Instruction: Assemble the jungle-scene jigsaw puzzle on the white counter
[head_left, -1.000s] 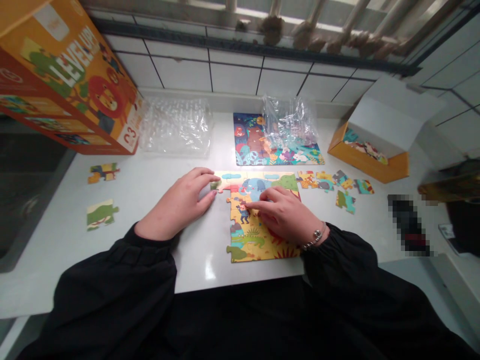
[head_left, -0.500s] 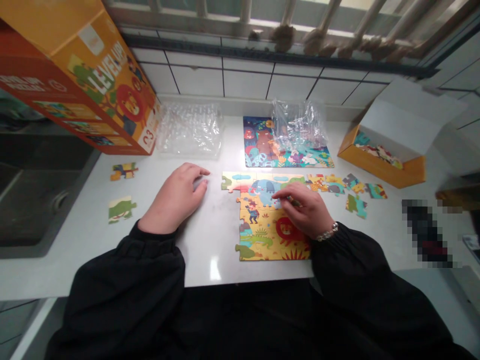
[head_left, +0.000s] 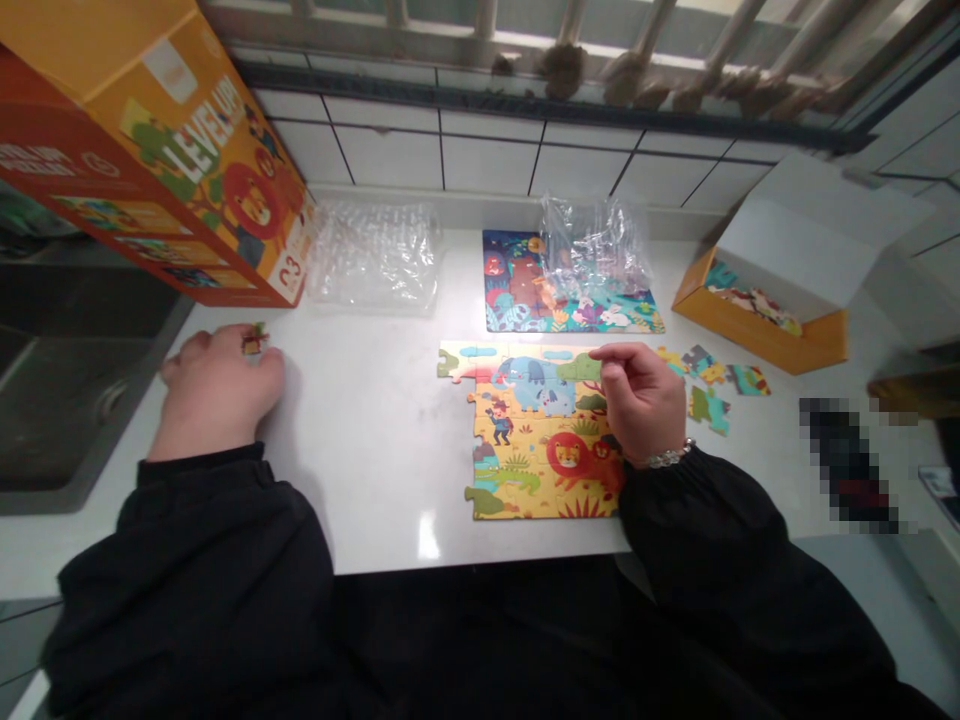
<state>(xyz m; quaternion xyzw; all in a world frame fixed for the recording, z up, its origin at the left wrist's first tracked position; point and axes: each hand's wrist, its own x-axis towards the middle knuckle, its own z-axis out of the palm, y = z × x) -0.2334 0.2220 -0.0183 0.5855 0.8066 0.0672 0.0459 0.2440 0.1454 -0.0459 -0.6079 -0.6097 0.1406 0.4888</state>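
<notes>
My left hand (head_left: pixel 219 390) is at the left of the counter, fingers spread and bent over loose puzzle pieces. One jigsaw piece (head_left: pixel 255 338) shows past its fingertips; the green piece there is covered by the hand. A partly joined jigsaw puzzle (head_left: pixel 517 430) with elephants, lions and a crocodile lies before me, its left edge uneven. My right hand (head_left: pixel 646 402) rests at its upper right side. The index finger is stretched towards a green bush, the other fingers are curled, and nothing shows in the hand. Several loose pieces (head_left: pixel 707 408) lie just beyond it.
A tall orange puzzle box (head_left: pixel 247 200) stands at the back left beside a sink (head_left: pixel 67 400). Clear plastic bags (head_left: pixel 375 255) and a dark blue animal puzzle (head_left: pixel 510 290) lie along the back. An open orange box (head_left: pixel 757 335) with pieces stands right, near a pixelated dark object (head_left: pixel 847 465).
My left hand has moved left from beside the puzzle to the loose pieces. My right hand has slid right and away from me, uncovering the lion and elephants.
</notes>
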